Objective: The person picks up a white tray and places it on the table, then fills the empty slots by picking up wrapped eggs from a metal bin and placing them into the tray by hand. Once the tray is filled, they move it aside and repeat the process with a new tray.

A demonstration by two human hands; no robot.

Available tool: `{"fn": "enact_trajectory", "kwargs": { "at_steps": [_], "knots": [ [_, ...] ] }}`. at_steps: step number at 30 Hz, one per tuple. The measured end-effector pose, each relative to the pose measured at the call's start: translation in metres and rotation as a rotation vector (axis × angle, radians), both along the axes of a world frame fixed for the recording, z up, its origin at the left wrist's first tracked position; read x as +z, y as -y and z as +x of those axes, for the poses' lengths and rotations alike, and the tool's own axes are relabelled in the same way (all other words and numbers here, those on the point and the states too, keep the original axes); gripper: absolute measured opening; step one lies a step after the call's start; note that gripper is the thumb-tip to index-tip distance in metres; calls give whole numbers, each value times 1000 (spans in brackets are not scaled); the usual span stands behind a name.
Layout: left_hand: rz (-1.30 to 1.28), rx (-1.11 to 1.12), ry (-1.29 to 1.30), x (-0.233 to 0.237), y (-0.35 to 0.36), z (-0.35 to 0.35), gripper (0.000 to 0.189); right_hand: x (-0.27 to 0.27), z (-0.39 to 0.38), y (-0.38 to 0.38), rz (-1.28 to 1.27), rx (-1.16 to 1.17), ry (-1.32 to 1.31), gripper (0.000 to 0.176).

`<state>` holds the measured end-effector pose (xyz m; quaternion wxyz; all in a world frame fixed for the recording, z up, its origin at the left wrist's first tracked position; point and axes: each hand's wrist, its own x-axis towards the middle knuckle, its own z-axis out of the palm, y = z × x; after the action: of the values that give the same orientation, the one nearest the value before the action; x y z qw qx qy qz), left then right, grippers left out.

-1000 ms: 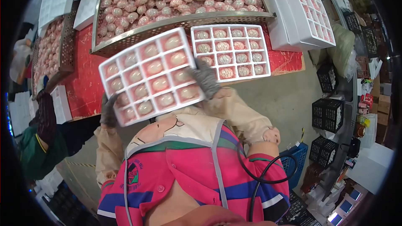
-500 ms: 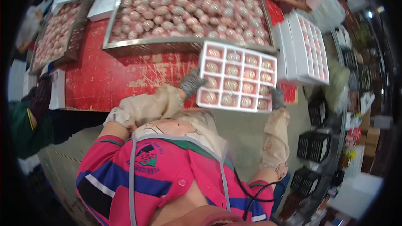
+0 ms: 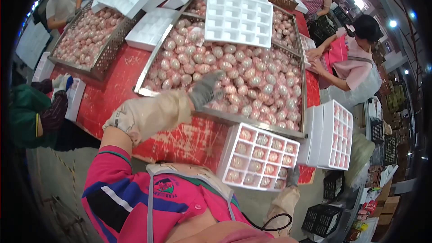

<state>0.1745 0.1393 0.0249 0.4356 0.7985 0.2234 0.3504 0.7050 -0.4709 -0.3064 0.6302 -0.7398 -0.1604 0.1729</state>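
Tray full, a heap of eggs left loose

Our right hand [image 3: 292,176] grips the near right corner of the filled tray [image 3: 261,157], which juts over the near edge of the red bench [image 3: 117,90], with an egg in every cell we can see. Our left hand [image 3: 204,91] hovers at the near rim of the metal pan [image 3: 256,123], fingers spread, grip released. We judge this tray done; many loose eggs [image 3: 252,81] and an empty tray [image 3: 238,20] lying on them are left.
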Motion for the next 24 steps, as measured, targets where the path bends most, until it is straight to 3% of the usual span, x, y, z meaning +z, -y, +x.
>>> {"fn": "enact_trajectory", "kwargs": {
  "at_steps": [1, 2, 3, 4, 5, 6, 9, 12, 17, 18, 20, 24],
  "knots": [
    [130, 259, -66, 24, -39, 2, 55, 70, -53, -38, -112, 56, 41, 34],
    [124, 303, 22, 11, -100, 9, 54, 151, -116, -81, -222, 115, 89, 35],
    [250, 451, -146, 46, -127, 11, 57, 271, -207, -149, -328, 174, 140, 36],
    [330, 714, -203, 6, -185, 25, 63, 275, -213, -150, -331, 156, 94, 36],
    [304, 764, -328, -8, -228, 33, 78, 268, -207, -145, -331, 152, 72, 37],
    [268, 802, -360, 1, -246, 40, 65, 265, -206, -144, -335, 152, 55, 37],
    [118, 727, -585, -3, -296, 64, 62, 260, -198, -148, -336, 142, 32, 38],
    [82, 704, -617, -5, -310, 70, 59, 260, -196, -151, -328, 142, 17, 39],
    [112, 690, -320, 12, -297, 21, 54, 254, -199, -145, -270, 159, 7, 42],
    [116, 677, -236, 19, -293, 5, 53, 254, -198, -143, -353, 113, 66, 38],
    [109, 614, -79, 38, -278, -27, 52, 251, -201, -144, -234, 72, -18, 39],
    [-15, 409, 137, 60, -224, -130, 49, 264, -196, -139, -616, 172, 154, 55]
  ]
}}
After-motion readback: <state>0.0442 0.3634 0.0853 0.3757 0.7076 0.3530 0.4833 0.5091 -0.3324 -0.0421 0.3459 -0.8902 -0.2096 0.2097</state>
